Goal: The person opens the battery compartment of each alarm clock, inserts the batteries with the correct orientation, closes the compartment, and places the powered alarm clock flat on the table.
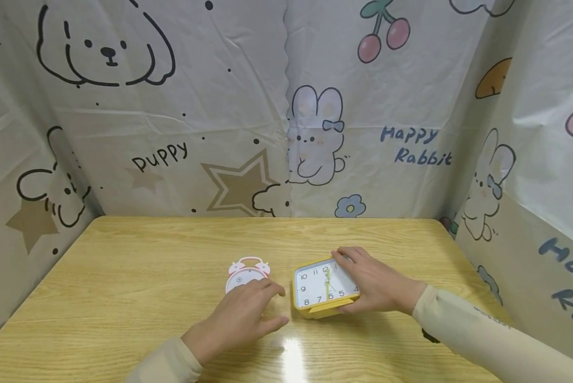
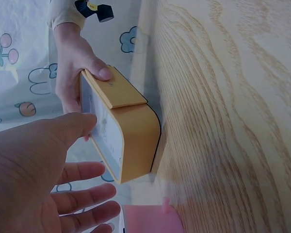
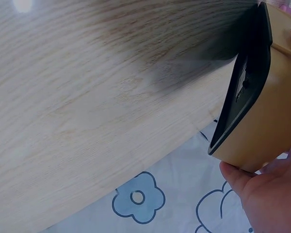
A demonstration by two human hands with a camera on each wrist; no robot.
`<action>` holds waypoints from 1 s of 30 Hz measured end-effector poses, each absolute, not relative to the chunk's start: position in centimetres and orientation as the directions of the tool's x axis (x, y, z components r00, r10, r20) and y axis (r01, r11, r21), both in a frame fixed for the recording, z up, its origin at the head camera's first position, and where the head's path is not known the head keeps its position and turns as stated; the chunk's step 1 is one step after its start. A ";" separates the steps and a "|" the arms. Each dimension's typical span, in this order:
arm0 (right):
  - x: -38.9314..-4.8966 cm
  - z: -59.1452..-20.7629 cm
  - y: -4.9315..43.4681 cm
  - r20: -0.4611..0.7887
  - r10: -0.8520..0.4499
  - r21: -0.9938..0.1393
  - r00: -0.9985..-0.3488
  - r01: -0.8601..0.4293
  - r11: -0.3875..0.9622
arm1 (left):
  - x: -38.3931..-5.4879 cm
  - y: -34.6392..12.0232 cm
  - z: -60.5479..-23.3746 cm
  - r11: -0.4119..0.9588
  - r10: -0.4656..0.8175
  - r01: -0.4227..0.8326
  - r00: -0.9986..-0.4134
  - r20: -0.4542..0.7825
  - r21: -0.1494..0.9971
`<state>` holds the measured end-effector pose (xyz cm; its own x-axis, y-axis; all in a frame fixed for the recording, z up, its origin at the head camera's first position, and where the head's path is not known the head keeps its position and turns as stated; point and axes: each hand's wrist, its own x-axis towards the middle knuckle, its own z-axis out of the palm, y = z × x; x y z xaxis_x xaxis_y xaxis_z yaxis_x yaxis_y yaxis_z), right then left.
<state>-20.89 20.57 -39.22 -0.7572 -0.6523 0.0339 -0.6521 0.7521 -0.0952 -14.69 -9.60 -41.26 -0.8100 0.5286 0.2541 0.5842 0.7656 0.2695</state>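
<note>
My right hand (image 1: 370, 282) grips a yellow square alarm clock (image 1: 315, 287) by its right side, thumb below and fingers over the top. The clock's white face tilts upward, and its black-rimmed back (image 3: 252, 82) shows in the right wrist view. My left hand (image 1: 240, 314) is just left of the clock, fingers spread and holding nothing; a small gap separates them in the head view. Behind my left hand stands a small pink-and-white twin-bell alarm clock (image 1: 243, 274), its lower part hidden by that hand. Its pink body (image 2: 153, 218) shows low in the left wrist view.
Both clocks are over a light wood-grain table (image 1: 138, 266). A printed cloth (image 1: 248, 106) with cartoon animals hangs along the back and both sides. A dark band (image 2: 94, 9) is at the right wrist.
</note>
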 end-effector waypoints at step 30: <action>-20.6 -41.8 21.1 -0.010 -0.615 -0.225 -0.788 -0.598 0.769 | -15.1 -9.0 -41.2 0.765 0.540 0.592 -0.804 0.247 0.254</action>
